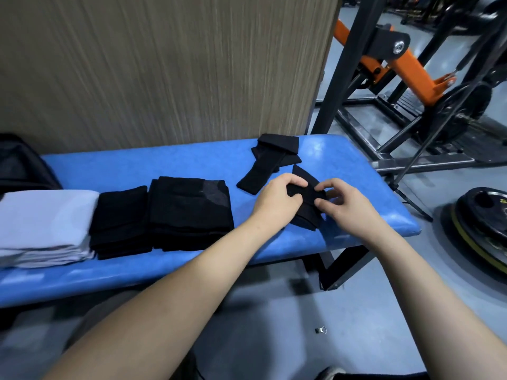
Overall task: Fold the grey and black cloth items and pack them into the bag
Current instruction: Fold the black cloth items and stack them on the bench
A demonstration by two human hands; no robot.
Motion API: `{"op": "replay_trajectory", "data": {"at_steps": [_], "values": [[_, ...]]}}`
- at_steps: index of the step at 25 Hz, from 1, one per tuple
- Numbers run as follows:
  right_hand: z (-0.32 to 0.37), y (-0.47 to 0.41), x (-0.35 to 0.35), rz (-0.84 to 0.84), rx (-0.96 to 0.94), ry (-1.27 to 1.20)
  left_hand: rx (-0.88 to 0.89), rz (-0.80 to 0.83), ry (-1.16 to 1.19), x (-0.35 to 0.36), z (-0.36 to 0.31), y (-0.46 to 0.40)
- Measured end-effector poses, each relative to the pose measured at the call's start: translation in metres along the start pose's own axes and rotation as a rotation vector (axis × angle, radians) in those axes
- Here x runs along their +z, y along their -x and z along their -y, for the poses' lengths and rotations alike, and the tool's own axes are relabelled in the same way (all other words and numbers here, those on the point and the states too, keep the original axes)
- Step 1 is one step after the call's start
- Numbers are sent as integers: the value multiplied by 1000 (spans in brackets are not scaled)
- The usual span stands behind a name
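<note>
Two hands (277, 200) (348, 205) pinching black cloth (306, 196)

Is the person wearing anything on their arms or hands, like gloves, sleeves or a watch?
No. The left hand and right hand are bare, without gloves, and I see no rings. Both forearms are uncovered as far as the view shows: no sleeves, watch or wristband.

even indoor light, soft overall, with wide-angle bending

we see white glare on the blue bench (323, 157) toward one o'clock, motion smear on the grey stack (44, 223) at nine, dim shadow beneath, and frame bars curving at the edges.
</note>
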State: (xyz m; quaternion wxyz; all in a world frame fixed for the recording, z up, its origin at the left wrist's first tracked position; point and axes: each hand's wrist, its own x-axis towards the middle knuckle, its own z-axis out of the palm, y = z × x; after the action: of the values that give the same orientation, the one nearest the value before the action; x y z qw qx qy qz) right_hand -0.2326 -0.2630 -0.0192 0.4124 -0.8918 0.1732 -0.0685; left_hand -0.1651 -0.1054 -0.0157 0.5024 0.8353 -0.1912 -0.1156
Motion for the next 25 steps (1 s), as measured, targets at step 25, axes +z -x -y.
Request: {"op": "replay_trajectory", "data": {"at_steps": [25], "values": [[200, 19, 170, 212, -396, -171, -18, -404, -529, -260, 75, 100]]}}
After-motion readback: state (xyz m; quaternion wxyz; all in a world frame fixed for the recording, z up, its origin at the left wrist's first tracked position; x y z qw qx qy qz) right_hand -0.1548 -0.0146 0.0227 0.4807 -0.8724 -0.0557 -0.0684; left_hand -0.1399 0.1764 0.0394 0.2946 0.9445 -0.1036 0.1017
